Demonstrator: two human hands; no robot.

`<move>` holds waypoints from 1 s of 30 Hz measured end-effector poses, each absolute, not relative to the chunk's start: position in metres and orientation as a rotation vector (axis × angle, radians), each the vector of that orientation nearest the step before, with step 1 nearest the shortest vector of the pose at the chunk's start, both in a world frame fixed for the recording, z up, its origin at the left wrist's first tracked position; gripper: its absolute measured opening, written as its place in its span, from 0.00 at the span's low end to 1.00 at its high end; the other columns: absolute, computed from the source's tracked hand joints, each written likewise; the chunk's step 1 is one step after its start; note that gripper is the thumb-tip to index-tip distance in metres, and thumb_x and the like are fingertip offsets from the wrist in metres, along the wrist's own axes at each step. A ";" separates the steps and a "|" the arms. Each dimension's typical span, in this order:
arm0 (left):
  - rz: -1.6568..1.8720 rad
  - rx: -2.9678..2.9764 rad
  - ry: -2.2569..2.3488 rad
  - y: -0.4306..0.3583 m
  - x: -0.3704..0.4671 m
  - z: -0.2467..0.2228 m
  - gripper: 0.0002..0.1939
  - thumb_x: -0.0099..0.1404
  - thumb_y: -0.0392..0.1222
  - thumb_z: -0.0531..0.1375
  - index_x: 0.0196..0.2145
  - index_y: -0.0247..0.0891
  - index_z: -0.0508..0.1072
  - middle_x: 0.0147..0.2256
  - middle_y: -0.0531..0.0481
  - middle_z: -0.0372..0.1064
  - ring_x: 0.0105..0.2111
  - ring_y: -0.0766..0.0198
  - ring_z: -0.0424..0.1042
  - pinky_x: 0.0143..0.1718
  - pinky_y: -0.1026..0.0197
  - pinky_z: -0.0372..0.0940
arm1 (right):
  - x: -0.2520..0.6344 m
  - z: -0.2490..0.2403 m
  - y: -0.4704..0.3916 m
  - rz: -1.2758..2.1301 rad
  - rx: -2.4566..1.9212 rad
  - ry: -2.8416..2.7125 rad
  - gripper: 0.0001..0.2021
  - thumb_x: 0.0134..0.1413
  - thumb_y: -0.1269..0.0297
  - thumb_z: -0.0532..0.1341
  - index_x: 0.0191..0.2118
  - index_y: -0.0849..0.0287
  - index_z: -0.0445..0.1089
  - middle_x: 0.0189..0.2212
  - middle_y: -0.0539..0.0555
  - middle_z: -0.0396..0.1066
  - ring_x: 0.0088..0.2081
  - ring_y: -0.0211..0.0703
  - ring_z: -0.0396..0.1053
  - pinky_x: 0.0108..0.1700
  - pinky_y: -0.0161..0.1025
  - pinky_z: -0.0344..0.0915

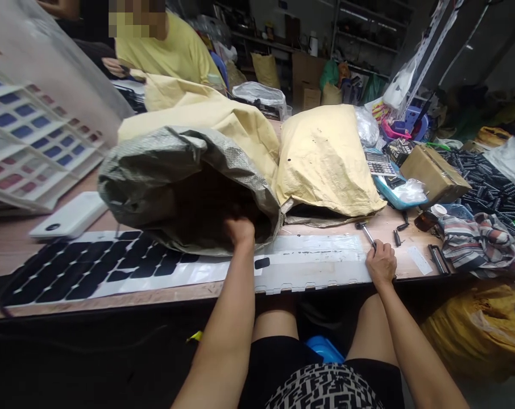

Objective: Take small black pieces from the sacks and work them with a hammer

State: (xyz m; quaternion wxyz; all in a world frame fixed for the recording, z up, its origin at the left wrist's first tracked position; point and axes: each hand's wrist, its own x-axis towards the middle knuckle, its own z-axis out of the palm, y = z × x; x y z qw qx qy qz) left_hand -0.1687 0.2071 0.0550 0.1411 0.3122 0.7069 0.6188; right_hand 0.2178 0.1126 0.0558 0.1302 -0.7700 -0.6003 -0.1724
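My left hand [239,228] reaches into the mouth of a large yellow woven sack [189,153] lying on its side, its grey inner lining turned outward at the rim. The inside is dark, so the fingers and anything in them are hard to make out. At the table's front edge, my right hand [382,262] is closed around a slim metal rod with a black end [367,234]. Between my hands lies a translucent white strip [312,261] with a single black piece [262,263] at its left. Rows of black rounded pieces [65,270] lie on a white sheet to the left.
A second yellow sack [325,159] stands beside the first. White basket [36,136] and white flat device [70,215] are at left. Toward the right are a cardboard box [434,173], blue tray [400,193], brown bottle [428,218] and checked cloth [479,241]. A person in yellow [176,51] is across the table.
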 end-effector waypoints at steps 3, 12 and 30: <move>1.977 0.860 1.933 0.158 -0.128 0.055 0.19 0.68 0.50 0.59 0.50 0.34 0.70 0.39 0.45 0.74 0.40 0.59 0.75 0.45 0.56 0.70 | 0.217 0.055 0.112 -0.481 -2.255 -1.743 0.15 0.63 0.64 0.56 0.53 0.57 0.69 0.41 0.57 0.66 0.42 0.48 0.61 0.38 0.40 0.53; 1.146 1.857 1.483 0.115 -0.002 0.038 0.04 0.65 0.38 0.63 0.39 0.41 0.76 0.39 0.47 0.76 0.43 0.55 0.72 0.49 0.53 0.67 | 0.216 0.056 0.109 -0.415 -2.263 -1.737 0.15 0.65 0.65 0.54 0.54 0.58 0.68 0.43 0.58 0.66 0.43 0.49 0.62 0.40 0.41 0.55; 1.015 1.851 1.483 0.126 -0.006 0.032 0.06 0.59 0.34 0.64 0.35 0.40 0.79 0.36 0.48 0.70 0.43 0.56 0.68 0.46 0.55 0.66 | 0.196 0.084 0.031 0.349 -1.689 -1.688 0.18 0.66 0.61 0.53 0.55 0.57 0.72 0.51 0.58 0.74 0.53 0.47 0.71 0.58 0.44 0.66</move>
